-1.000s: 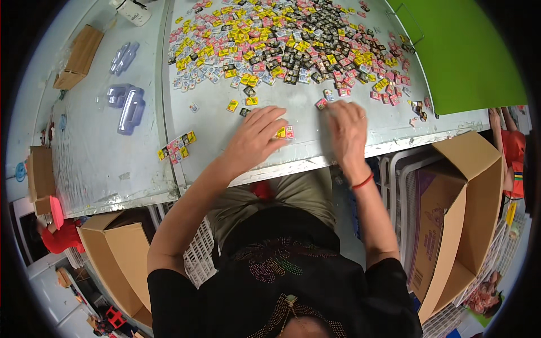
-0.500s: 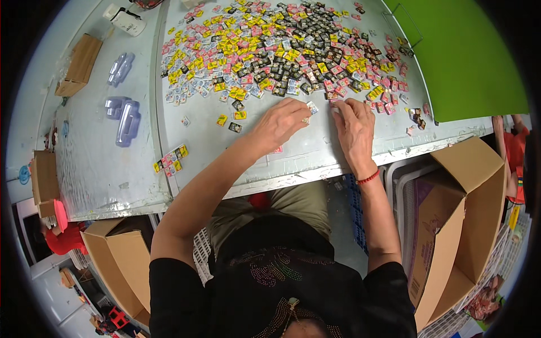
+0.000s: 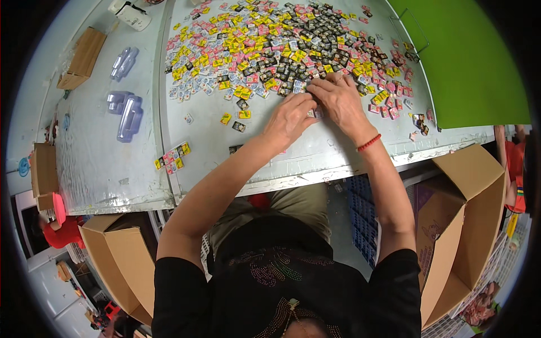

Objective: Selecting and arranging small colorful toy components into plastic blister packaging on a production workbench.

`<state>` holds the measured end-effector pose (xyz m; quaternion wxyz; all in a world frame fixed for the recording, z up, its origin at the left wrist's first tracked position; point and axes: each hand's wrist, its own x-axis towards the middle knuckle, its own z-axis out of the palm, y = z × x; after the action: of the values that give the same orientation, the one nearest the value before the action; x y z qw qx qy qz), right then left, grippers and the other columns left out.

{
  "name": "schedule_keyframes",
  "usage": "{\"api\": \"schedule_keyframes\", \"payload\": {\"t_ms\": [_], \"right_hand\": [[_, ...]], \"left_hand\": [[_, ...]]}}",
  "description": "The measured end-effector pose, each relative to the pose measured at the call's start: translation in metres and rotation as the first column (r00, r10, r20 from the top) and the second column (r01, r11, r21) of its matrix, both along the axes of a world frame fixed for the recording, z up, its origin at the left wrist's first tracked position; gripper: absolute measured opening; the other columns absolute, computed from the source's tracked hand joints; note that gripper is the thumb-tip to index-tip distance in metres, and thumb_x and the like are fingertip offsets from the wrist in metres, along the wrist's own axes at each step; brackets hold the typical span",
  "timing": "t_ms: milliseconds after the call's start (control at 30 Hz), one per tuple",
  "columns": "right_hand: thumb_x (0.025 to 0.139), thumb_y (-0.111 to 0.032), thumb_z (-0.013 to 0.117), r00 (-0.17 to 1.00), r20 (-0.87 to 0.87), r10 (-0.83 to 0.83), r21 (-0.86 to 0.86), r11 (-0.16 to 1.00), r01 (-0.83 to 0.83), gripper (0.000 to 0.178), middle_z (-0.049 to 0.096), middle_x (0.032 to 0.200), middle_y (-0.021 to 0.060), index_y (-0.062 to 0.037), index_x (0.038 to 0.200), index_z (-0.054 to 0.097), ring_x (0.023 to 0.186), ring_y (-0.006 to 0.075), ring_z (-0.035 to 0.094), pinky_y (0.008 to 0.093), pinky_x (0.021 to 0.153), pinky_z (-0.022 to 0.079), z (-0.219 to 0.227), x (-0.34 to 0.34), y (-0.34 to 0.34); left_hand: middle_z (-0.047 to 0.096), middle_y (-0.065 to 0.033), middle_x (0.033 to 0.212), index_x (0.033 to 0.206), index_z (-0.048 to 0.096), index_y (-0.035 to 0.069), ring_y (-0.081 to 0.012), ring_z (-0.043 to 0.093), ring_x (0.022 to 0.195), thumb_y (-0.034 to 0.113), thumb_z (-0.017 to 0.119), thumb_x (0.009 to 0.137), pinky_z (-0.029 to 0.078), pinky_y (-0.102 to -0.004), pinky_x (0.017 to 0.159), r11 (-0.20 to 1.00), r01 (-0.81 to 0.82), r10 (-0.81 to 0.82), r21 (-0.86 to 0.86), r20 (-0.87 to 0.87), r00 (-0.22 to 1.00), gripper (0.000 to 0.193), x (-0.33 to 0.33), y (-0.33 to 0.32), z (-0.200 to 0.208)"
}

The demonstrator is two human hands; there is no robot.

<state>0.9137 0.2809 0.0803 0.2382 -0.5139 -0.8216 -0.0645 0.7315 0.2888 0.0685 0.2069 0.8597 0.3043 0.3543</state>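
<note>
Left hand (image 3: 290,117) & right hand (image 3: 338,101) flat, fingers spread on packets (image 3: 265,45); sweeping could knock some off bench (image 3: 112,169) edge.

glossy packets (image 3: 270,50), scuffed metal table (image 3: 112,163)

Far side: blocked by dense spread of small coloured packets (image 3: 282,42), packed edge to edge across metal table (image 3: 225,163).
Near strip: bare metal between spread and table edge, broken only by a few stray packets (image 3: 236,115).
Left lane: open sheet, with small cluster of packets (image 3: 172,159), clear plastic trays (image 3: 127,110) and wooden block (image 3: 83,56) standing apart.
Right: green board (image 3: 468,62) lying along table edge, hemming the spread.
Centre: left hand (image 3: 290,115) and right hand (image 3: 338,101) side by side, almost touching, little gap between.
Below edge: open cardboard boxes (image 3: 473,225) on both sides.
</note>
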Motion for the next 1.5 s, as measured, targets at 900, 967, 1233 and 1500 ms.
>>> {"api": "schedule_keyframes", "payload": {"t_ms": [900, 967, 1233, 1500], "right_hand": [[0.073, -0.012, 0.078, 0.947, -0.310, 0.085, -0.090, 0.989, -0.118, 0.030, 0.069, 0.101, 0.0048, -0.0080, 0.100, 0.068, 0.096, 0.0232, 0.060, 0.0396, 0.093, 0.040, 0.026, -0.069, -0.096], [0.072, -0.012, 0.078, 0.938, -0.326, 0.117, -0.118, 0.980, -0.163, 0.029, 0.068, 0.102, 0.0053, -0.0074, 0.099, 0.067, 0.096, 0.0238, 0.060, 0.0403, 0.094, 0.039, 0.023, -0.087, -0.106], [0.074, -0.013, 0.075, 0.959, -0.254, 0.126, -0.106, 0.982, -0.157, 0.020, 0.068, 0.099, 0.0037, -0.0082, 0.092, 0.068, 0.099, 0.0231, 0.061, 0.0407, 0.094, 0.039, 0.004, -0.120, -0.109], [0.072, -0.010, 0.076, 0.945, -0.316, 0.088, -0.046, 0.993, -0.108, 0.018, 0.066, 0.098, 0.0035, -0.0072, 0.088, 0.068, 0.092, 0.0230, 0.060, 0.0388, 0.088, 0.042, -0.003, -0.125, -0.111]], "left_hand": [[0.064, -0.0088, 0.093, 0.095, 0.064, 0.003, -0.0272, 0.061, 0.090, 0.014, 0.071, 0.079, 0.050, -0.0370, 0.081, 0.994, -0.027, 0.012, -0.104, -0.142, 0.990, 0.020, -0.141, -0.060, 0.049], [0.064, -0.0099, 0.097, 0.096, 0.063, 0.002, -0.0270, 0.061, 0.091, 0.011, 0.069, 0.080, 0.050, -0.0365, 0.082, 0.997, 0.058, -0.065, -0.043, -0.175, 0.982, 0.020, -0.146, -0.076, 0.048], [0.065, -0.0111, 0.106, 0.097, 0.066, -0.002, -0.0265, 0.060, 0.100, 0.005, 0.070, 0.076, 0.052, -0.0331, 0.085, 0.993, 0.113, -0.100, 0.032, -0.274, 0.956, 0.022, -0.144, -0.080, 0.027], [0.065, -0.0105, 0.102, 0.093, 0.068, -0.002, -0.0272, 0.061, 0.095, 0.004, 0.072, 0.073, 0.053, -0.0332, 0.080, 0.998, 0.004, 0.002, 0.057, -0.094, 0.996, 0.021, -0.141, -0.084, 0.013]]}}
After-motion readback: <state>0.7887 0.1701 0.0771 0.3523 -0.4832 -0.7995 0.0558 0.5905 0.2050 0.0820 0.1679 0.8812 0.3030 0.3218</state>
